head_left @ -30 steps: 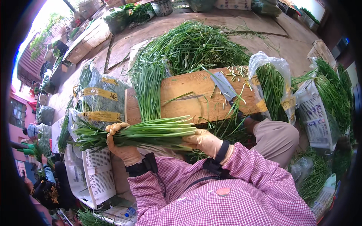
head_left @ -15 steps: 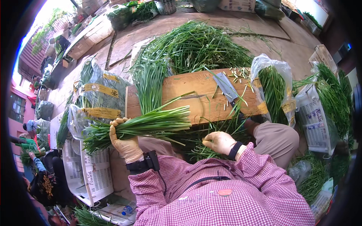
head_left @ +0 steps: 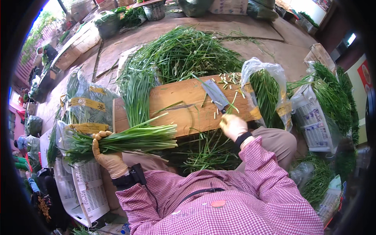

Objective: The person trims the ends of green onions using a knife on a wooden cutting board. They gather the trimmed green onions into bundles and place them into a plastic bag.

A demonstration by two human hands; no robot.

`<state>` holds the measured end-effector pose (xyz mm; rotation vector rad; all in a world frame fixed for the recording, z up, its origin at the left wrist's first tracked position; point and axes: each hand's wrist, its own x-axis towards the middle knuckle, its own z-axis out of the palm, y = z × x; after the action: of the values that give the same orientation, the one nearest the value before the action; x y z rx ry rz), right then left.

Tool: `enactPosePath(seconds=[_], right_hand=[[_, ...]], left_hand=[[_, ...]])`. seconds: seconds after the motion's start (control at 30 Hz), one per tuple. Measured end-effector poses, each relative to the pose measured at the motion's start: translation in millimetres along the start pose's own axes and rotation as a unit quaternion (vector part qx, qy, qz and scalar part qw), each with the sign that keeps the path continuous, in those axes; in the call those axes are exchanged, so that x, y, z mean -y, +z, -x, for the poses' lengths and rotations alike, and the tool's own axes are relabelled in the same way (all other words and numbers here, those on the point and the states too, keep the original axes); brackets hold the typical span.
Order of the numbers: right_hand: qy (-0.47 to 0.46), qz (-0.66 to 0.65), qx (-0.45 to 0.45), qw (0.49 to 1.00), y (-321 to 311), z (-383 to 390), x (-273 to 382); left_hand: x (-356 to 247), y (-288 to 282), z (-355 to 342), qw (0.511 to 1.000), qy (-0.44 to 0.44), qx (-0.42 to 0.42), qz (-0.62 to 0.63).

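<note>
Clamped in gloved left hand (head_left: 107,156): bundle of long green chives (head_left: 129,139), held level, cut ends aligned. Right hand (head_left: 233,126) grasps steel cleaver (head_left: 215,96) handle on wooden board (head_left: 184,103).

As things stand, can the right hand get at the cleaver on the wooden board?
Probably yes: the right hand sits at the board's near edge, right by the cleaver's handle end, nothing between them.

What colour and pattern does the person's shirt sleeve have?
The shirt sleeve is a pink and white small check, seen best in the head view.
</note>
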<state>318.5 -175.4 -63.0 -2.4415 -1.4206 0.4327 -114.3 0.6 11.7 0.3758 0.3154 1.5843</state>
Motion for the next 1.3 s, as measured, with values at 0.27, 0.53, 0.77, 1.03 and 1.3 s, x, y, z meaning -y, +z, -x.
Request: enactPosePath(seconds=[0.27,0.53,0.77,1.03,1.3], right_hand=[[-0.162,0.083,-0.054,0.982,-1.1,-93.9,-69.5],[-0.106,0.198,0.23,0.947,-66.1,-70.6,-42.7],[-0.038,0.092,0.238,0.966,-142.8,-34.1,-36.1],[0.067,-0.466,0.236,0.85,-132.0,2.6,-6.2],[0.03,-0.491,0.273,0.827,-87.3,34.1,58.2]], left_hand=[[66.4,28.3,12.3,0.995,-0.098,-0.011,-0.015],[91.8,25.3,22.7,0.985,-0.165,0.0,-0.051],[101.6,22.6,24.2,0.981,-0.191,0.009,-0.022],[103.8,32.6,38.1,0.967,-0.254,0.016,0.001],[110.8,47.3,50.2,0.951,-0.306,0.033,-0.03]])
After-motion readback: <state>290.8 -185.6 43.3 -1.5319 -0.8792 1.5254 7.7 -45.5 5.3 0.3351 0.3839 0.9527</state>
